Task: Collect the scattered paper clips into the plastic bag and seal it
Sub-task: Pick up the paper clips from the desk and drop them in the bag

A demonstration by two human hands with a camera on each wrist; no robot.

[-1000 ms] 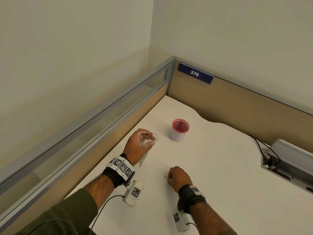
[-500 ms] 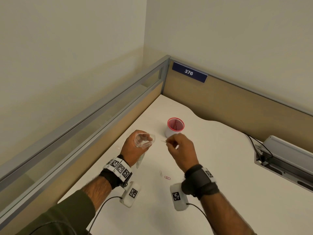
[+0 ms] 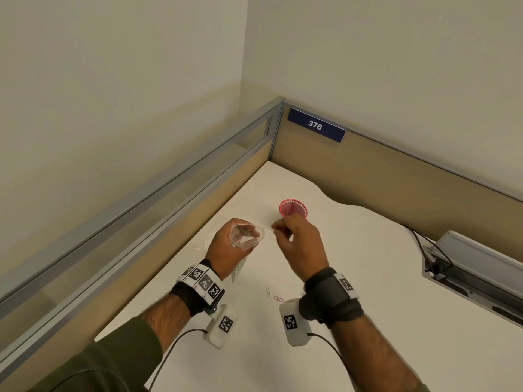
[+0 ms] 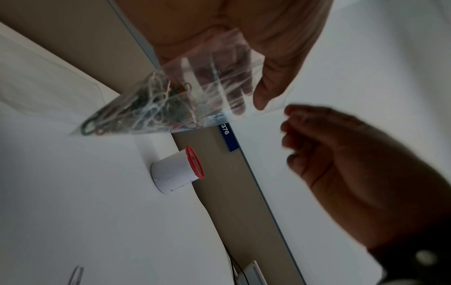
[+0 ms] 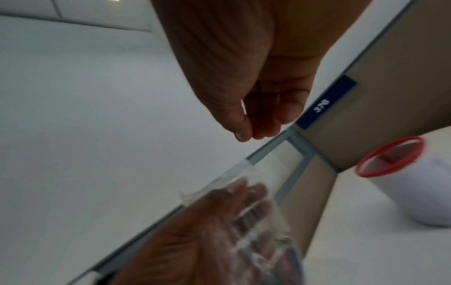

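Note:
My left hand (image 3: pixel 240 239) holds a clear plastic bag (image 3: pixel 250 236) off the desk, its mouth open towards the right. Several coloured paper clips (image 4: pixel 136 108) lie bunched in the bag's (image 4: pixel 195 81) lower corner. My right hand (image 3: pixel 278 230) hovers just right of the mouth. Its thumb and fingertips (image 5: pixel 246 135) are pinched together on a small pale clip that hardly shows. Two loose clips, one silver (image 3: pixel 268 291) and one pink (image 3: pixel 278 299), lie on the white desk between my wrists.
A white cup with a red mesh rim (image 3: pixel 293 208) stands just behind my right hand. A flat clear plastic sheet or bag (image 3: pixel 202 244) lies left of my left hand. Partition walls close the desk at the left and back. A grey cable box (image 3: pixel 467 267) sits at the right.
A second ago my right hand was down on the desk, fist curled. It has since risen and moved left and forward to the bag's mouth. The left hand and bag stayed put.

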